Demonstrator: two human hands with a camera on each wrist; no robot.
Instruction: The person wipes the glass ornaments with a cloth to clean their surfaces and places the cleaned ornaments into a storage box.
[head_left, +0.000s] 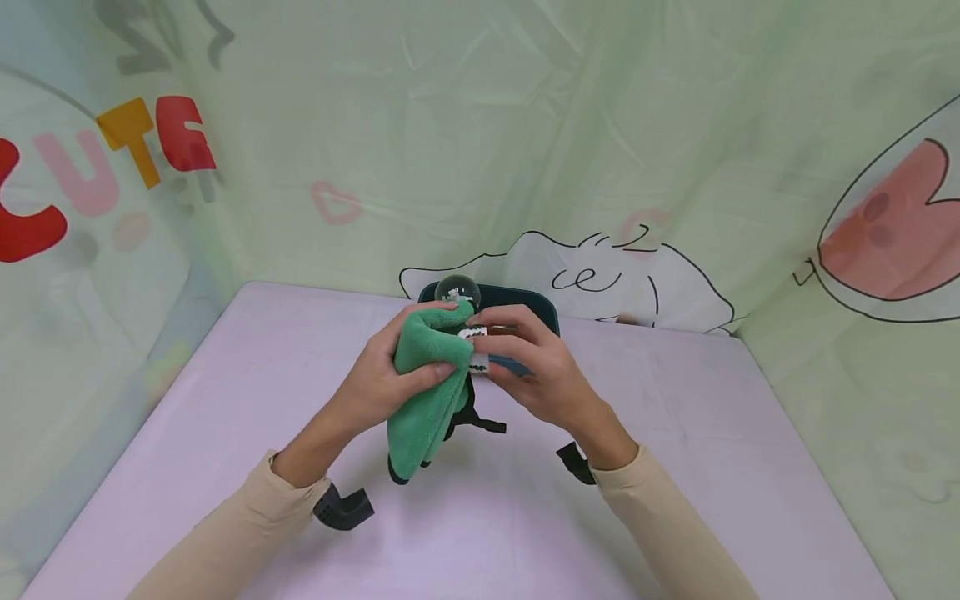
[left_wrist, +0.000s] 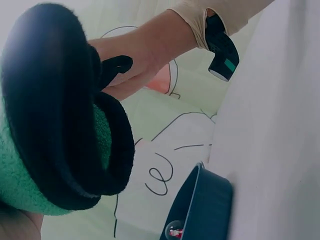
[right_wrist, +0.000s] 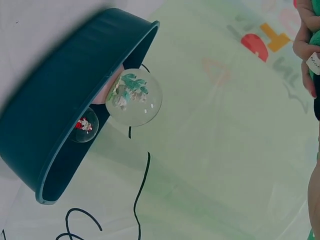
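Observation:
My left hand point(head_left: 390, 375) grips a folded green plush cloth point(head_left: 427, 408), its thumb across the front. Black edging point(left_wrist: 50, 100) trims the cloth, curling large and close in the left wrist view. A thin black strap point(head_left: 487, 425) hangs off its right side. At the cloth's right edge my right hand point(head_left: 543, 362) pinches a white label point(head_left: 478, 354) with black marks between thumb and fingers. Print also shows on this label point(right_wrist: 314, 63) at the right edge of the right wrist view. Both hands are raised over the table, in front of a blue bin.
The dark blue bin point(right_wrist: 65, 95) stands at the table's back, partly hidden by the hands in the head view. A larger glass globe point(right_wrist: 142, 107) and a smaller globe point(right_wrist: 86, 126) sit in it. Green printed curtains point(head_left: 480, 125) enclose the lilac tabletop point(head_left: 480, 533).

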